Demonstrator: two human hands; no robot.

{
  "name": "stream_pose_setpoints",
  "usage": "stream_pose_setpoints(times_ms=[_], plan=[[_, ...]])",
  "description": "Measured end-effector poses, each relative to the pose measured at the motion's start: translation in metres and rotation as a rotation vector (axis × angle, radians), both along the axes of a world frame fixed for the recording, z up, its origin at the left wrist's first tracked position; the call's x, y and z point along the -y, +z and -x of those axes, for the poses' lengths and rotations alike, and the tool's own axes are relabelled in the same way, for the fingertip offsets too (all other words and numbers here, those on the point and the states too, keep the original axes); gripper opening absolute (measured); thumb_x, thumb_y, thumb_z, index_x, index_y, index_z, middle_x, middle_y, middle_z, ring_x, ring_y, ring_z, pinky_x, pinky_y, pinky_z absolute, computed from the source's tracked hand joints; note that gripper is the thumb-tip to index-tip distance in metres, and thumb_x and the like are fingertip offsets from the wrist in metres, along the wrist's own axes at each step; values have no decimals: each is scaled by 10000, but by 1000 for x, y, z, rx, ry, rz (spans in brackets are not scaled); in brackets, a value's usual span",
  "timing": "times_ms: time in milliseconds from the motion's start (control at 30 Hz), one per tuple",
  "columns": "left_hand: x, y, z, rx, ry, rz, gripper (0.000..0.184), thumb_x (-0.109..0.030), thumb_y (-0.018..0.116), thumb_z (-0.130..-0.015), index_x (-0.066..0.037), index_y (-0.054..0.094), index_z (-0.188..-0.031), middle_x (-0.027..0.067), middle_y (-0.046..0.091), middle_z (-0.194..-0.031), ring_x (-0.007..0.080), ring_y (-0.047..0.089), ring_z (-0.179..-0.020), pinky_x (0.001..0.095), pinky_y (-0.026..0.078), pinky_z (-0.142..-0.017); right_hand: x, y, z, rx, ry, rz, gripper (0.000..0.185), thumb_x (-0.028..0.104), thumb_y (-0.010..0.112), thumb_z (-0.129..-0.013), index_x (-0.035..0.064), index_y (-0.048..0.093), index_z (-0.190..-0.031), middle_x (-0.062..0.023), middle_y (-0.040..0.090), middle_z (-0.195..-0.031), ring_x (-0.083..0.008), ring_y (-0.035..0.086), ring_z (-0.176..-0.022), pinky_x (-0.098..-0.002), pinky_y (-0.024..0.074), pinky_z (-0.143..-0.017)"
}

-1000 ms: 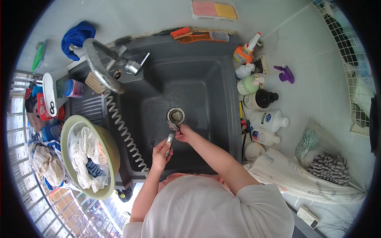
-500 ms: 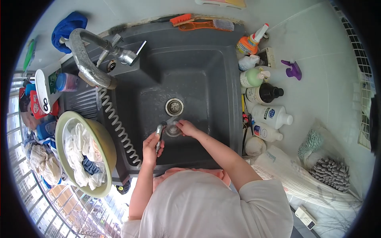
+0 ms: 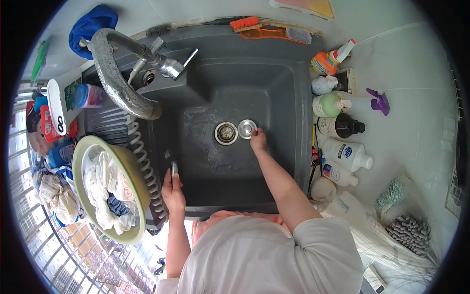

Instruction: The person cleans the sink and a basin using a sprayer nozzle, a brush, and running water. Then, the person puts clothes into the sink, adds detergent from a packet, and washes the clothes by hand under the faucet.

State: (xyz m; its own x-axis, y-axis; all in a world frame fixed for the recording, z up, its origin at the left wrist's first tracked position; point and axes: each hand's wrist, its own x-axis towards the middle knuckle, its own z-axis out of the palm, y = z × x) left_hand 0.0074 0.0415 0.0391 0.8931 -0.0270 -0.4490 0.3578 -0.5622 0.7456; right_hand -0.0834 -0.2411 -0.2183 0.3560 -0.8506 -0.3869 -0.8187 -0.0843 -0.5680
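Observation:
Inside the dark grey sink (image 3: 279, 161), my right hand (image 3: 258, 141) pinches the edge of a round metal sink stopper (image 3: 246, 128). The stopper is just right of the drain (image 3: 226, 133), which is uncovered. Over the sink's left side, my left hand (image 3: 173, 192) grips a metal spray head (image 3: 175, 168) pointing away from me. A white coiled hose (image 3: 140, 152) runs along the sink's left edge towards that hand. Whether water flows from the spray head I cannot make out clearly. Wet streaks show on the sink floor around the drain.
A green-rimmed basin (image 3: 141, 208) of wet-looking cloths stands at the left. A curved metal faucet (image 3: 110, 73) arches over the back left. Several bottles, including a black bottle (image 3: 342, 126), line the right edge. Brushes (image 3: 264, 33) lie along the back ledge.
My right hand has moved the stopper from the near side of the drain to its right. My left hand has drawn the spray head away to the left. The camera view has shifted slightly.

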Motion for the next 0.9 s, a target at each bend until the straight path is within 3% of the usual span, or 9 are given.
stream_pose_setpoints(times_ms=[33, 67, 167, 200, 433, 533, 667, 733, 900], plan=[[3, 4, -2, 157, -102, -143, 397, -231, 557, -936, 6, 566, -1254, 56, 585, -677, 110, 550, -605, 273, 457, -551, 1, -1, 4, -3, 1, -3, 259, 260, 549, -916, 14, 603, -974, -208, 649, -933, -399, 607, -930, -482, 468, -777], [7, 8, -3, 92, -153, -279, 399, -230, 560, -930, 12, 563, -1247, 130, 657, -820, 206, 643, -710, 317, 503, -690, 2, -1, 8, 34, 23, 24, 269, 281, 571, -915, 26, 607, -990, -186, 657, -894, -376, 624, -878, -465, 477, -754], [13, -8, -2, 401, -376, -293, 378, -225, 569, -923, -7, 581, -1232, 189, 670, -952, 297, 676, -820, 317, 507, -740, 6, -1, 22, 49, 67, 28, 269, 270, 618, -901, 30, 607, -1022, -150, 664, -848, -326, 643, -816, -432, 488, -724], [20, -2, -2, 319, -391, -261, 372, -211, 584, -913, 12, 584, -1210, 225, 653, -1059, 371, 658, -921, 338, 506, -787, 6, 3, 27, 63, 78, 79, 258, 244, 624, -897, 31, 599, -1041, -146, 662, -831, -321, 643, -801, -421, 491, -719], [41, 13, -1, 455, -755, 154, 354, -132, 636, -840, 33, 601, -1152, 208, 647, -916, 359, 645, -770, 362, 511, -706, 8, -7, 34, 106, -62, 16, 312, 151, 638, -880, 75, 527, -1162, -89, 643, -720, -231, 654, -653, -370, 501, -656], [40, 18, 5, 369, -851, 141, 364, -137, 648, -821, 25, 605, -1144, 175, 643, -875, 332, 629, -701, 358, 497, -651, -3, -15, 14, 199, -23, -82, 305, 136, 643, -873, 105, 538, -1157, -73, 644, -720, -199, 649, -622, -360, 498, -638], [28, 13, 16, 278, -891, 103, 357, -142, 649, -820, 13, 611, -1140, 146, 627, -821, 303, 609, -640, 354, 480, -601, -23, 10, -23, 210, 129, -172, 270, 116, 657, -848, 125, 578, -1106, -121, 648, -848, -278, 655, -779, -375, 509, -714], [23, 12, 19, 259, -888, 102, 361, -150, 654, -820, 13, 613, -1139, 143, 624, -812, 297, 603, -620, 349, 480, -591, -32, 10, -36, 171, 264, -50, 287, 101, 663, -826, 144, 594, -1101, -142, 603, -981, -328, 621, -911, -408, 503, -783], [18, 20, 22, 152, -905, 54, 356, -168, 647, -833, -2, 619, -1146, 153, 654, -870, 314, 640, -678, 353, 499, -626, -36, 10, -58, 81, 297, -124, 265, 109, 655, -820, 156, 607, -1076, -152, 557, -1056, -351, 599, -958, -432, 496, -812]])
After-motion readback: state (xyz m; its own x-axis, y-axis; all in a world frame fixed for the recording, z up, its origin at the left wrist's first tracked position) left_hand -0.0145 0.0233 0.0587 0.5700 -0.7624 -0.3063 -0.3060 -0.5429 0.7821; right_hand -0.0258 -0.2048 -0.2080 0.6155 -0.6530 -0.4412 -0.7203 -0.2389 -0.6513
